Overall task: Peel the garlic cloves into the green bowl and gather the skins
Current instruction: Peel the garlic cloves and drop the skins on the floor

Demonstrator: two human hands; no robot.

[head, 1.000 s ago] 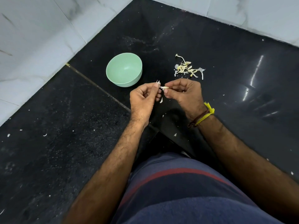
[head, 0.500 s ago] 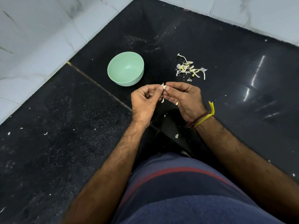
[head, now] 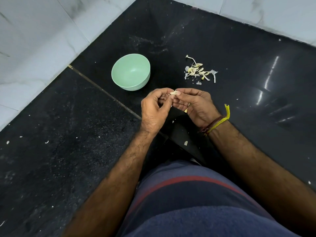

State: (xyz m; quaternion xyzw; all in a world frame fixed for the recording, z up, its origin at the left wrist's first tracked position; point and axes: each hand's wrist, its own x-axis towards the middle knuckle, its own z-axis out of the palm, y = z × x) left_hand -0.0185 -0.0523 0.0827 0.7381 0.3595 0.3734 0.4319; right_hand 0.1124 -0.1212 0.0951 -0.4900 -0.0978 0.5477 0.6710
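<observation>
Clove (head: 174, 92) sits pinched between both hands, left hand (head: 154, 108) and right hand (head: 196, 106), each grip narrow on it, near the bowl (head: 130, 72); skins (head: 199, 71) lie apart on the floor (head: 239, 65).

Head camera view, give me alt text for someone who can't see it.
Two hands, left hand and right hand, pinch a small garlic clove between their fingertips above a black stone counter. An empty green bowl sits beyond the left hand, and a pile of skins lies beyond the right.

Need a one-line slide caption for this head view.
Both hands, left and right, pinch a garlic clove near the green bowl.
</observation>
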